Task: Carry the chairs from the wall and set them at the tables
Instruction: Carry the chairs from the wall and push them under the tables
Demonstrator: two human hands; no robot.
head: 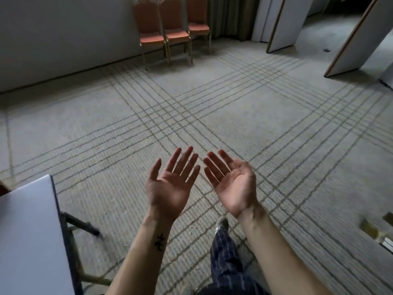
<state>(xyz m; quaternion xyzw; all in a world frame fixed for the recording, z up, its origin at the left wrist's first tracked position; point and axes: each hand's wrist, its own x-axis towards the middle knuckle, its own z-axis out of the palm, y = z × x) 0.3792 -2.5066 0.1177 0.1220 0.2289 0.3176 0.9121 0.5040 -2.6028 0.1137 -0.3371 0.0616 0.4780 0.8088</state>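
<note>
Three orange-cushioned chairs with gold metal frames stand in a row against the far wall: a left chair [148, 28], a middle chair [173, 26] and a right chair [197, 20]. A white folding table [27, 231] fills the lower left corner. My left hand [173, 184] and my right hand [230, 182] are held out side by side, palms up, fingers straight, holding nothing. Both hands hover over the carpet, far from the chairs.
Patterned grey carpet [212, 116] stretches between me and the chairs. White folding partition panels [282, 24] stand at the back right, another panel [359, 39] further right. A dark metal table leg [83, 224] juts out beside the table. My striped trouser leg [225, 252] shows below.
</note>
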